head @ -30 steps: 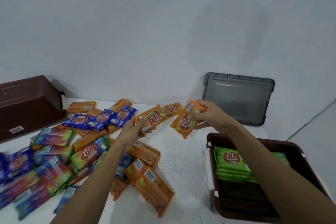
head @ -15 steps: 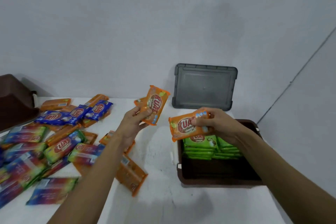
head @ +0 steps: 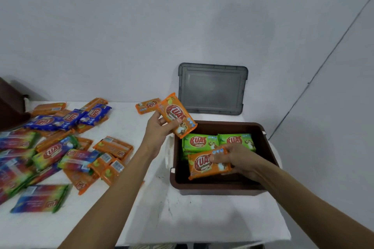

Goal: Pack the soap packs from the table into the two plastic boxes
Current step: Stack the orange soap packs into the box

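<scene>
One orange soap pack (head: 208,164) is pinched by the right hand (head: 238,159) inside the brown plastic box (head: 220,187); a second pack (head: 178,115), gripped by the left hand (head: 159,133) above its rim, may be dropped outside if released early.

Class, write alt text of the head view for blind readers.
A right hand holds an orange soap pack inside a brown box beside green packs; the left hand holds a second orange pack over its corner. More packs litter the white table.
</scene>
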### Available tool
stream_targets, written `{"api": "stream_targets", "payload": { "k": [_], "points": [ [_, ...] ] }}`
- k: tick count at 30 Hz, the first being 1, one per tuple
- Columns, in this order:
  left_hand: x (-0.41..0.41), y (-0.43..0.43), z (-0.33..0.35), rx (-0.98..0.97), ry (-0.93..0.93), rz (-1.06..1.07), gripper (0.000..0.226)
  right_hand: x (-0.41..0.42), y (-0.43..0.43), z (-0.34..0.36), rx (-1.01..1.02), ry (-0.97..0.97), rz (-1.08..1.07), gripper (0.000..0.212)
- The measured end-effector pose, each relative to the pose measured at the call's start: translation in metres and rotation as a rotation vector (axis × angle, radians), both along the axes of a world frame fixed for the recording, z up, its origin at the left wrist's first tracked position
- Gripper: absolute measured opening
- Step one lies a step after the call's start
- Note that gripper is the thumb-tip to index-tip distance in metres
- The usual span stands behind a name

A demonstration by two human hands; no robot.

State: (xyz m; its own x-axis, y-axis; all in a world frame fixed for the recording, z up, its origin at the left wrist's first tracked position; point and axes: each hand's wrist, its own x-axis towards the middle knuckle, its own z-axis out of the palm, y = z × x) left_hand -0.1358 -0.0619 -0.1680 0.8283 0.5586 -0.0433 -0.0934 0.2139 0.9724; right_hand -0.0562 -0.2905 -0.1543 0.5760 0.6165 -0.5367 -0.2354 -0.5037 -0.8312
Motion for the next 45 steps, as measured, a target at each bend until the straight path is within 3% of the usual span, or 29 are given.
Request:
{"api": "stream_targets", "payload": {
  "k": [6,10,13,17,22,28,33,38,42,45],
  "points": [
    [0.008,-0.012,-0.004,0.047,0.059,0.062,0.042,-0.003,0.016,-0.030,-0.120,0.023,0.021,0.040],
    [0.008,-0.012,-0.006,0.043,0.065,0.074,0.042,-0.004,0.026,-0.046,-0.250,-0.109,0.128,0.026],
    [0.007,-0.012,-0.006,0.044,0.060,0.070,0.041,-0.002,0.031,-0.047,-0.373,-0.224,0.205,0.044],
    [0.007,-0.014,-0.004,0.048,0.054,0.069,0.038,0.000,0.033,-0.049,-0.595,-0.451,0.368,0.050],
    [0.009,-0.013,-0.008,0.072,0.099,0.073,0.042,0.000,0.035,-0.053,-0.646,-0.585,0.460,0.044],
    [0.012,-0.012,-0.008,0.098,0.132,0.069,0.043,0.002,0.034,-0.054,-0.672,-0.590,0.481,0.043],
    [0.012,-0.010,-0.003,0.078,0.147,0.082,0.037,0.003,0.026,-0.037,-0.591,-0.517,0.455,0.044],
    [0.010,-0.012,0.007,0.060,0.169,0.056,0.036,0.008,0.016,-0.005,-0.418,-0.311,0.304,0.050],
    [0.007,-0.018,0.015,0.047,0.145,0.024,0.037,0.013,0.019,0.014,-0.146,-0.586,0.099,0.046],
    [0.006,-0.025,0.020,-0.028,0.112,-0.004,0.031,0.012,0.024,0.017,0.028,-0.599,-0.036,0.047]
  ]
}}
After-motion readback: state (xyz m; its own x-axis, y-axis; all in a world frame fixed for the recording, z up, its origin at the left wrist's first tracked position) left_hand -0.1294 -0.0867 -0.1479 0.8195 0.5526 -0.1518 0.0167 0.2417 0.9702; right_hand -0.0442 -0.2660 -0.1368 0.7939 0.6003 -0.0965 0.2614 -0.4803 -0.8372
